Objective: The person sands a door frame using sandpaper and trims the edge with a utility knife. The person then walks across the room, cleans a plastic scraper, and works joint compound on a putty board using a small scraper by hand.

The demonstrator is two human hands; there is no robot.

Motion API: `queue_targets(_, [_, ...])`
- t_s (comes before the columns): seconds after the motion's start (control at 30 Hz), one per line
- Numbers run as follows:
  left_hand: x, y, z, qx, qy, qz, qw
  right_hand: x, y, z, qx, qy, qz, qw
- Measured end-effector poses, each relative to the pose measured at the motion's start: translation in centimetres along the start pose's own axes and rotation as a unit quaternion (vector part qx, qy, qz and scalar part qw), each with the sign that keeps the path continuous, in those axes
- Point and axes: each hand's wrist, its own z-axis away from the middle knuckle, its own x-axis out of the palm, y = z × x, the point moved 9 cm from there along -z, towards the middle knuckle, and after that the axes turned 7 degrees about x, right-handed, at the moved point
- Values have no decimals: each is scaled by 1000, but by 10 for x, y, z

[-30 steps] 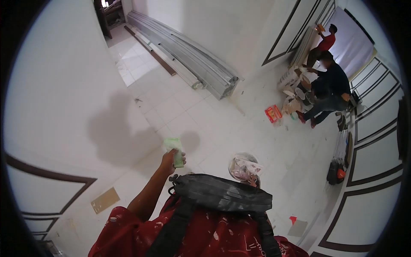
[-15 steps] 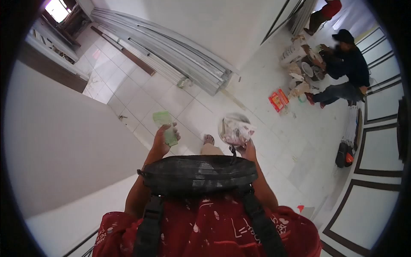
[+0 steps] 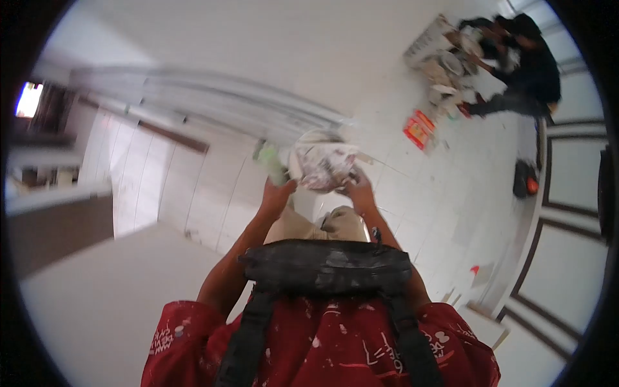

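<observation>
My left hand (image 3: 281, 192) is wrapped round a pale green, translucent flat piece (image 3: 271, 162), which stands up beyond the fingers. Just right of it is a round bucket (image 3: 319, 136) with crumpled, reddish-stained whitish plastic (image 3: 324, 165) in its mouth. My right hand (image 3: 356, 189) grips the bucket's right side, its fingers closed against the rim and plastic. The left hand is close to the bucket's left edge; whether it touches is blurred.
Long metal profiles (image 3: 213, 97) lie on the tiled floor beside a brown strip (image 3: 173, 136). At upper right a person in dark clothes (image 3: 530, 68) crouches by sacks (image 3: 427, 42) and containers. A red-orange packet (image 3: 420, 130) lies nearer. White wall panels (image 3: 574, 178) line the right.
The view has turned and tilted. Both my hands have come together in front of me, with the bucket now between them; the green piece has moved next to it.
</observation>
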Motion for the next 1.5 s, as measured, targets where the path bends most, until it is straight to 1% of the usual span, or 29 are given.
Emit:
queue_targets(0.03, [7, 11, -11, 21, 5, -5, 1000, -11, 14, -13, -29, 45, -29, 998])
queue_targets(0.07, [14, 18, -19, 37, 9, -7, 999, -9, 5, -3, -19, 111, 5, 994])
queue_targets(0.17, [49, 12, -40, -19, -24, -72, 997, -38, 10, 5, -65, 224, 49, 971])
queue_targets(0.2, [13, 21, -51, -38, -35, -87, 995, -1, 14, 5, -82, 267, 82, 957])
queue_targets(0.23, [16, 24, -56, -19, -52, -103, 993, 2, 9, 13, -100, 298, 108, 943])
queue_targets(0.27, [22, 12, -60, -26, -67, -106, 992, -2, 20, 18, -71, 290, 61, 952])
queue_targets(0.33, [0, 13, -87, -38, -94, -95, 990, 30, 10, 19, -20, 272, -20, 962])
queue_targets(0.37, [5, 6, -98, -46, -105, -107, 988, 19, 29, 6, 16, 232, -5, 973])
queue_targets(0.47, [15, -12, -114, -85, -128, -110, 982, 2, 75, -16, 57, 171, -58, 982])
queue_targets(0.5, [13, -14, -115, -107, -132, -94, 981, 5, 76, -6, 79, 186, -97, 975])
queue_targets(0.53, [9, -15, -116, -132, -137, -77, 979, 7, 67, -1, 71, 188, -122, 972])
queue_targets(0.6, [-10, -9, -121, -131, -105, -86, 982, 19, 56, 13, 58, 190, -169, 966])
queue_targets(0.63, [-24, -2, -128, -128, -87, -90, 984, 23, 54, 10, 26, 165, -194, 967])
queue_targets(0.73, [-87, 19, -139, -134, -44, -143, 980, 28, 50, 6, 51, 186, -156, 969])
queue_targets(0.83, [-132, 23, -157, -76, -14, 0, 997, 19, 39, 4, 67, 237, -77, 966])
queue_targets(0.87, [-151, 22, -161, -79, 6, 14, 997, 21, 40, 2, 63, 241, -78, 965])
queue_targets(0.93, [-180, 20, -165, -83, 49, 46, 994, 29, 28, 10, 95, 286, -54, 952])
queue_targets(1.03, [-218, -22, -189, -133, 56, 13, 989, 47, 7, 19, 100, 335, -8, 937])
queue_targets(1.1, [-234, -57, -207, -186, 70, 37, 979, 33, 18, 5, 69, 313, -2, 947])
queue_targets(1.13, [-256, -81, -211, -210, 92, 53, 972, 27, 37, -2, 53, 288, -4, 956])
queue_targets(1.2, [-301, -129, -223, -175, 170, -95, 965, 28, 71, -59, 71, 189, -5, 979])
queue_targets(1.27, [-326, -187, -218, -205, 153, -226, 940, 76, 57, -87, 43, 50, -47, 997])
queue_targets(1.3, [-352, -217, -217, -155, 150, -249, 944, 61, 90, -103, 90, 78, 89, 989])
queue_targets(1.33, [-372, -239, -188, -115, 135, -275, 945, 52, 125, -102, 135, 113, 225, 958])
queue_targets(1.37, [-360, -263, -171, -128, 188, -242, 943, 78, 145, -122, 37, 32, 62, 997])
queue_targets(1.4, [-341, -267, -153, -136, 243, -206, 938, -20, 147, -138, 70, 54, 101, 991])
queue_targets(1.43, [-324, -269, -133, -140, 298, -169, 929, -71, 186, -173, 107, 76, 140, 981])
queue_targets(1.47, [-324, -208, -116, -180, 278, -63, 941, -81, 203, -205, 139, 90, 187, 968])
queue_targets(1.5, [-350, -212, -108, -169, 326, 8, 930, -40, 184, -219, 193, 120, 296, 928])
